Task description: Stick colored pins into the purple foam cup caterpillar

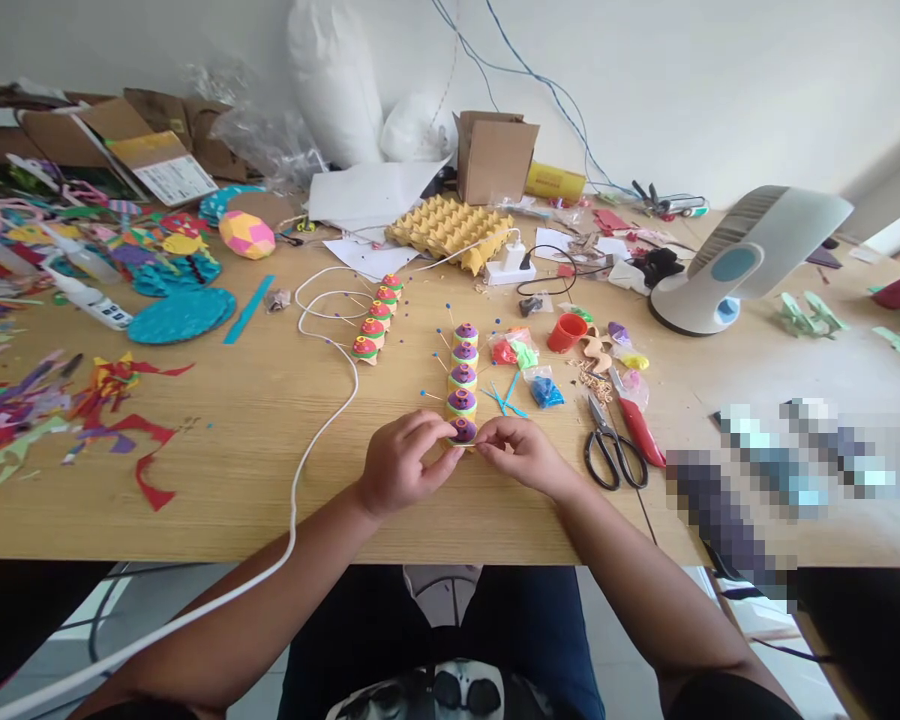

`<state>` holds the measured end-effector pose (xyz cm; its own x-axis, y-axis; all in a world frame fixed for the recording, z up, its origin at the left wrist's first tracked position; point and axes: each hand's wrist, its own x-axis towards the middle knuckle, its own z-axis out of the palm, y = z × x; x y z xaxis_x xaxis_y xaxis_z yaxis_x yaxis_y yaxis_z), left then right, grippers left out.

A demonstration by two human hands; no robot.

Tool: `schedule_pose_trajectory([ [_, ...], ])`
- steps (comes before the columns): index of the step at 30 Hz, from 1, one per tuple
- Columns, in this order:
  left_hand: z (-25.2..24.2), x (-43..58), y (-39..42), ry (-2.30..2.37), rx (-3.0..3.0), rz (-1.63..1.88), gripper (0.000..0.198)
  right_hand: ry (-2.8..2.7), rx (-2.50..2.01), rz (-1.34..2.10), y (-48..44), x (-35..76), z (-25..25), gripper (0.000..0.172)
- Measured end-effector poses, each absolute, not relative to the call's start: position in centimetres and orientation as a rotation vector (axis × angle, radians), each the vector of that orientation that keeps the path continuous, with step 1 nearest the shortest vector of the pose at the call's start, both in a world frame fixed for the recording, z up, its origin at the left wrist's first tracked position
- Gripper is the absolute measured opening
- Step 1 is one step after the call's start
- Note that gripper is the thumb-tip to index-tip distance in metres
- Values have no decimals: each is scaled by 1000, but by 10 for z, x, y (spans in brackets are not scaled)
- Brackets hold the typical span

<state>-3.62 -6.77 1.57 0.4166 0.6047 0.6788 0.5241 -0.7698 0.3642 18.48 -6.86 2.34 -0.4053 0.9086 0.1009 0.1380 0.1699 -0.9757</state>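
A row of egg-carton cups shaped like a caterpillar (463,377), purple on top and yellow below, points away from me with blue-tipped stalks along its sides. My left hand (411,455) grips its nearest cup between thumb and fingers. At the right lower edge of that same cup, my right hand (523,452) is pinched; whatever lies between those fingertips is too small to make out. Farther left stands a second caterpillar (376,320), red and green, also with thin stalks at its side.
Black-handled scissors (611,445) and a red-handled cutter (640,430) lie right of my hands. Blue strips (505,397), bagged clay (544,388) and a red cup (567,333) sit nearby. A white cable (322,405) crosses the left side. Behind are a yellow egg tray (446,228) and a fan (727,265).
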Motion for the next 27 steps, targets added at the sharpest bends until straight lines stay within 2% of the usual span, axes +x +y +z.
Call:
schedule_pose_trajectory([
  [3,16,-36,-69,1006,2632,1219,3,-1679,-999,1370,-70,183,24,23],
  [9,14,-35,-71,954,2613,1231,4,-1403,-920,1520,-70,176,11,31],
  [13,12,-33,-72,947,2610,1203,3,-1435,-822,1533,-72,170,10,31],
  [20,15,-33,-72,782,2608,1129,5,-1423,-940,1202,-70,176,18,33],
  [24,16,-34,-73,655,2655,1050,9,-1181,-1107,860,-54,202,19,20],
  [25,16,-34,-73,643,2655,1042,9,-1144,-1157,739,-49,211,20,21],
  [27,15,-34,-73,638,2638,1040,9,-1148,-1263,558,-40,230,21,33],
])
